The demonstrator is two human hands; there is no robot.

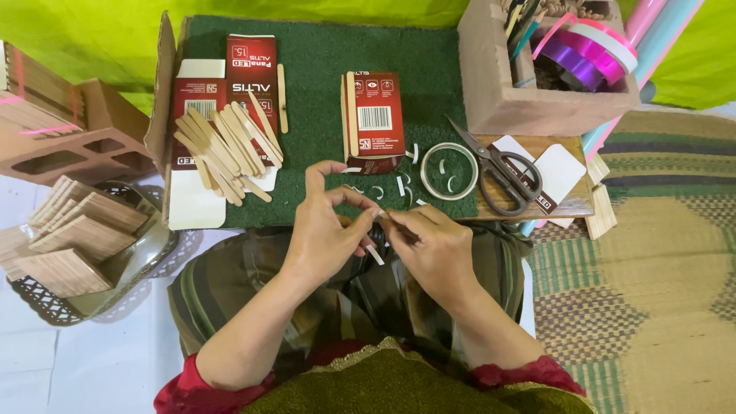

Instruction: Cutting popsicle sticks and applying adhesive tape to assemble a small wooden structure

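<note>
Green mat [322, 54], stick pile [226, 146], scissors [502, 169], both hands' fingers [366, 205] pinching tape strip [375, 254]

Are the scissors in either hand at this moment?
No, the scissors lie on the wooden board beside the tape roll, apart from both hands.

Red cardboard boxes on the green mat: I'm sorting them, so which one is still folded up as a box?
The small red cardboard box beside the tape roll is closed. The left red box lies flattened under wooden sticks.
</note>
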